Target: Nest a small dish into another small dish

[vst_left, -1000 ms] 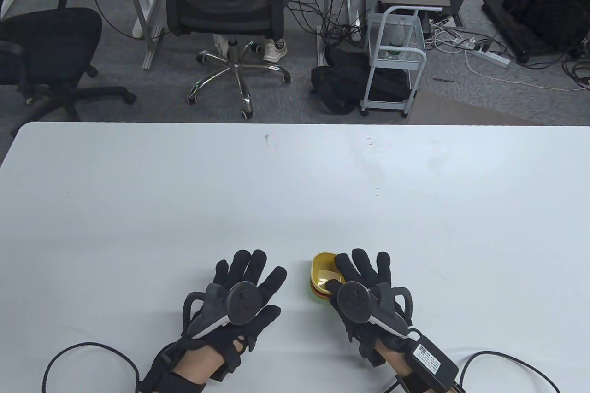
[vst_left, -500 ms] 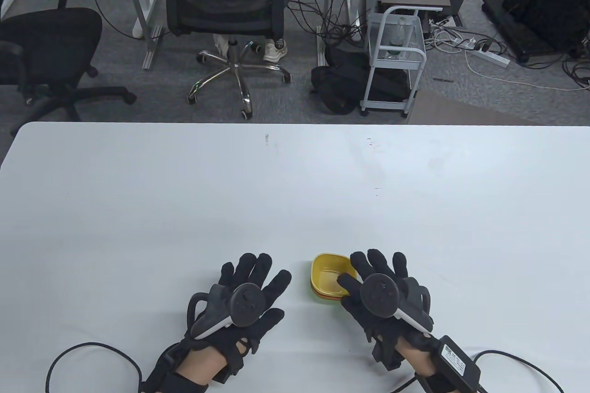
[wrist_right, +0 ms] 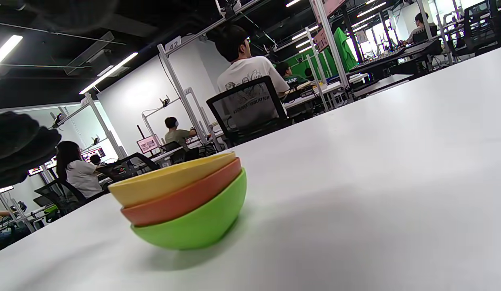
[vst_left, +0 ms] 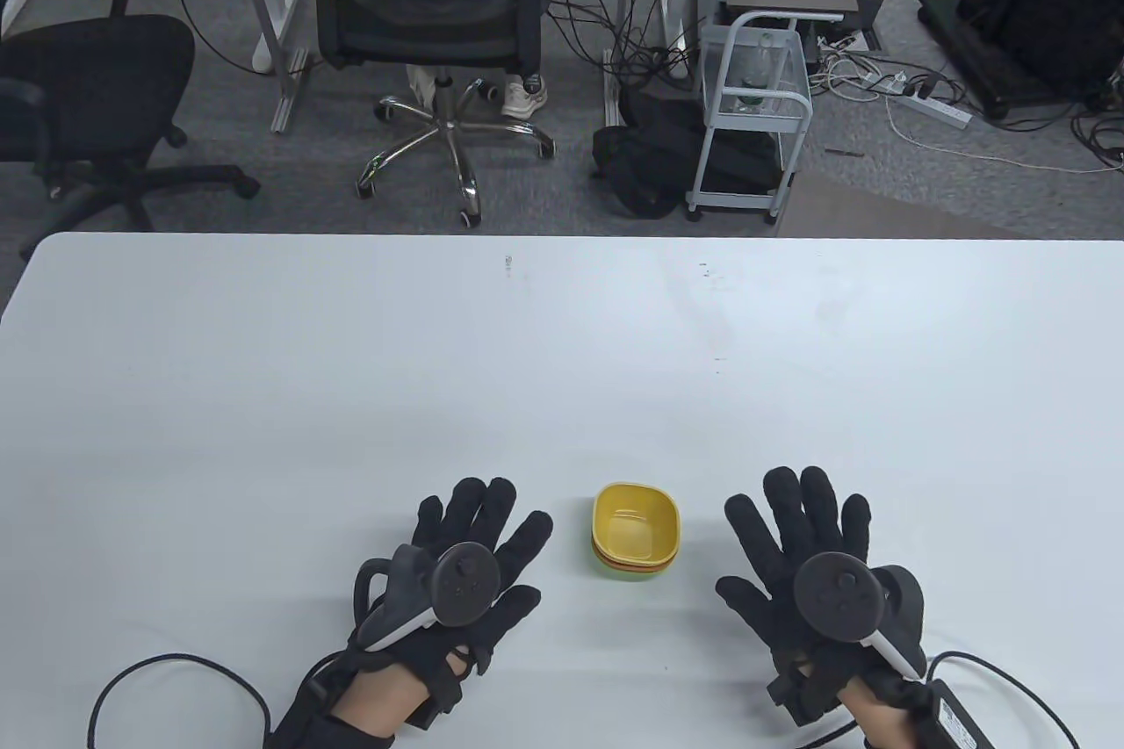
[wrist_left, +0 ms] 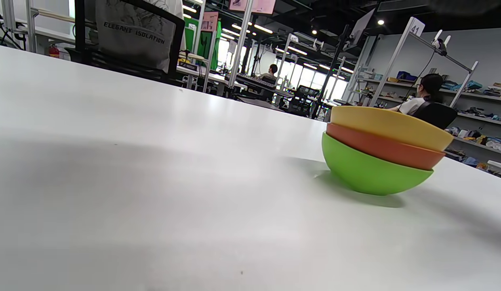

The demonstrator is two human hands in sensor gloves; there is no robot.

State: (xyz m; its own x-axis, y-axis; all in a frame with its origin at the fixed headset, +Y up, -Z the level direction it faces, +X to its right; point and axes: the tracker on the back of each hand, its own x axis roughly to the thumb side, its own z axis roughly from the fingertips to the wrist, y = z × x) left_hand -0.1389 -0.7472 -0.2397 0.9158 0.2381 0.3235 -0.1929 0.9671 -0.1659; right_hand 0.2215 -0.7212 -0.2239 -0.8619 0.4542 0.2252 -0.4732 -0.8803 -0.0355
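The white counter [vst_left: 562, 363] fills the lower two thirds of the table view, with grey floor, office chairs and a small white cart across the top of the frame. Near the bottom edge, left of centre, the left hand [vst_left: 465, 565] lies flat on the counter, palm down, its grip loose with the fingers spread and holding nothing. At lower right the right hand [vst_left: 812, 560] lies the same way, fingers splayed, its grip likewise holding nothing. Between the two hands, near both but touching neither, stands a stack of three small dishes at lower centre. The yellow dish [vst_left: 636, 523] sits on top, nested in the orange dish [wrist_left: 382, 151], which in turn sits nested in the green dish [wrist_left: 369, 173] resting on the counter. Both wrist views show the three rims stacked slightly askew.
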